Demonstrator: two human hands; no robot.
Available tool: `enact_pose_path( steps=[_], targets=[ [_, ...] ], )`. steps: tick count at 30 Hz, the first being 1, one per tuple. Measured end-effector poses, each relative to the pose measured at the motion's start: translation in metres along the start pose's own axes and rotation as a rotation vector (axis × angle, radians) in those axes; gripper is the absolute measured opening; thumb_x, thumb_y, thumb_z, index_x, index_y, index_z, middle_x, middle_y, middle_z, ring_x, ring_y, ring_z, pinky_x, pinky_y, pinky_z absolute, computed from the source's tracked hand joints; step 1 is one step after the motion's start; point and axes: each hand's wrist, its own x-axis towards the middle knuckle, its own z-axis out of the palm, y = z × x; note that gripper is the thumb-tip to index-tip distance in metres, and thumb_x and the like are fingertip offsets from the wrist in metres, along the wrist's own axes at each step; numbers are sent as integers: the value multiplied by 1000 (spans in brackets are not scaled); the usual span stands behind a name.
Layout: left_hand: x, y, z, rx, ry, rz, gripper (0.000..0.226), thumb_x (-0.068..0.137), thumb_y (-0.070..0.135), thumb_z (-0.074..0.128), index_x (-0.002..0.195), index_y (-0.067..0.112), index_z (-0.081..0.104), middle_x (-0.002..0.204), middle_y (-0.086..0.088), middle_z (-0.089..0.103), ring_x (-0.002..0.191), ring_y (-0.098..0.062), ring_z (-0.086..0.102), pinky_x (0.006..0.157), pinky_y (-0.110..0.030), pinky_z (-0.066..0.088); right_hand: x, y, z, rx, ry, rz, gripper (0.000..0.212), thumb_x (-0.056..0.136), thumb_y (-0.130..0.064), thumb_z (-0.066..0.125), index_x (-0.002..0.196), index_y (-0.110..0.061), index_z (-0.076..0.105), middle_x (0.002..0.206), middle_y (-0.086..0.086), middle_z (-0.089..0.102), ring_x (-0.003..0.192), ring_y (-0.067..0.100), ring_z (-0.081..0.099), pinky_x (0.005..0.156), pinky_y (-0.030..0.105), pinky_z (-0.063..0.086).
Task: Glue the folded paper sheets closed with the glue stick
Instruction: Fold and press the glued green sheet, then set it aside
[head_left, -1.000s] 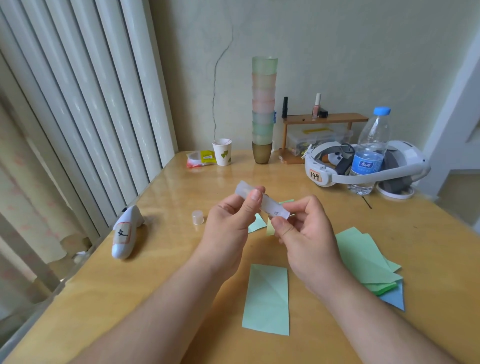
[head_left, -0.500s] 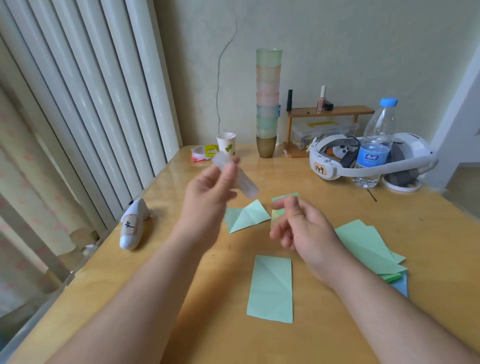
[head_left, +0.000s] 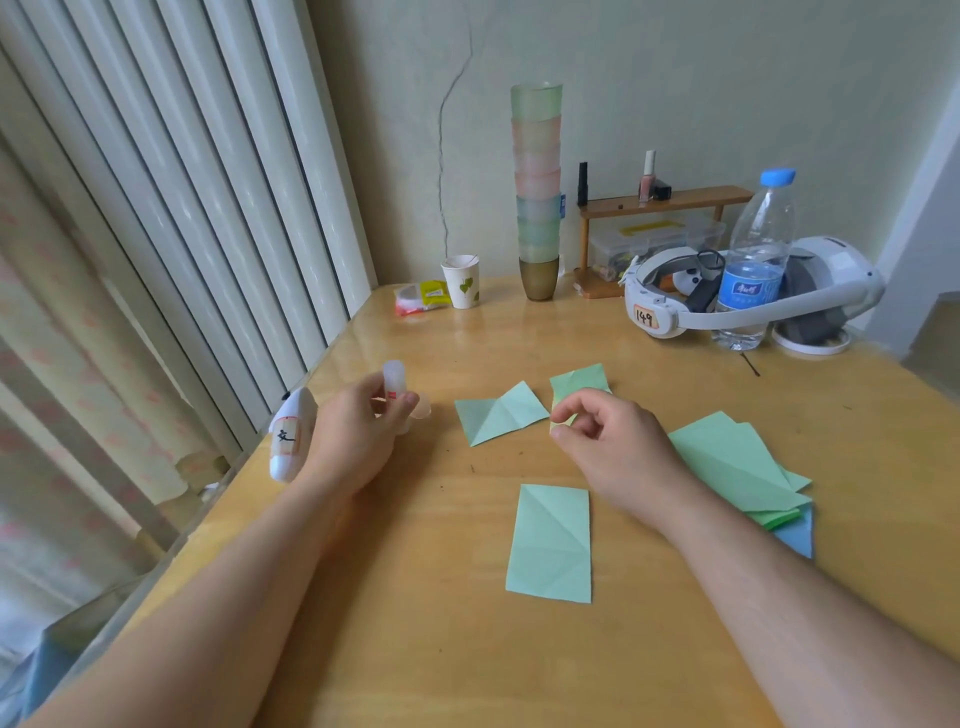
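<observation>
Left hand (head_left: 358, 441) grips glue stick (head_left: 394, 375); right hand (head_left: 613, 452) hovers beside folded sheet (head_left: 501, 413).

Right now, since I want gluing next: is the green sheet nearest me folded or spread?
Folded: the green sheet lies flat as a narrow rectangle, creased diagonally.

Left hand (head_left: 358, 441) at centre-left, fingers curled in a pinch; right hand (head_left: 608, 447) at centre-right, fingers loosely curled, forearms reaching from the bottom corners.

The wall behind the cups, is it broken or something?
Yes. A thin dark crack runs down the wall, left of the tall stack of cups, wiggling until it nears the table. Nothing on the table looks spilled or knocked over.
</observation>
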Motion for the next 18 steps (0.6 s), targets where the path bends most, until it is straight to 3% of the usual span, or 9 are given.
enact_pose_path(
  steps=[8, 10, 12, 13, 15, 16, 18],
  targets=[
    [0, -12, 2, 49, 15, -62, 23, 93, 52, 71, 99, 30, 68, 88, 14, 71, 86, -6, 64, 64, -25, 42, 1, 2, 0, -4, 12, 3, 6, 93, -27, 67, 92, -33, 69, 75, -5, 64, 63, 7, 53, 68, 34, 51],
    [0, -13, 2, 36, 2, -50, 33, 90, 54, 75, 112, 32, 66, 96, 15, 70, 94, -8, 66, 69, -25, 45, 1, 2, 1, -6, 9, 2, 7, 93, -27, 67, 91, -33, 68, 76, -4, 64, 63, 7, 54, 67, 33, 51],
    [-4, -9, 3, -42, 56, -27, 63, 84, 52, 82, 136, 33, 53, 116, 13, 62, 106, -8, 61, 84, -28, 49, 1, 2, 0, -6, 12, -1, 7, 93, -27, 67, 91, -33, 68, 76, -4, 64, 63, 7, 54, 67, 32, 50],
    [-6, -5, 3, -64, 140, 34, 69, 83, 48, 85, 139, 33, 48, 123, 11, 53, 111, -9, 56, 92, -32, 48, 1, 2, 0, -4, 15, -3, 7, 92, -27, 67, 91, -33, 68, 74, -4, 63, 63, 7, 54, 66, 32, 50],
    [-10, 9, 1, -33, 314, 306, 53, 88, 34, 82, 131, 28, 51, 122, 9, 45, 111, -10, 52, 98, -38, 48, 1, 2, 0, 3, 16, -4, 8, 92, -26, 67, 90, -34, 68, 69, -8, 61, 62, 6, 53, 66, 32, 49],
    [-10, 20, 1, 5, 332, 453, 40, 91, 27, 79, 124, 25, 56, 119, 10, 46, 106, -9, 53, 94, -39, 51, 1, 2, 0, 6, 16, -4, 8, 92, -27, 67, 90, -34, 68, 68, -10, 60, 62, 6, 53, 65, 32, 49],
    [-6, 44, 3, 79, 180, 609, 25, 95, 18, 73, 116, 26, 62, 118, 11, 50, 100, -9, 55, 85, -35, 52, 1, 0, 0, 2, 11, -9, 8, 93, -27, 67, 90, -34, 68, 68, -9, 60, 62, 6, 52, 65, 32, 49]
  ],
)
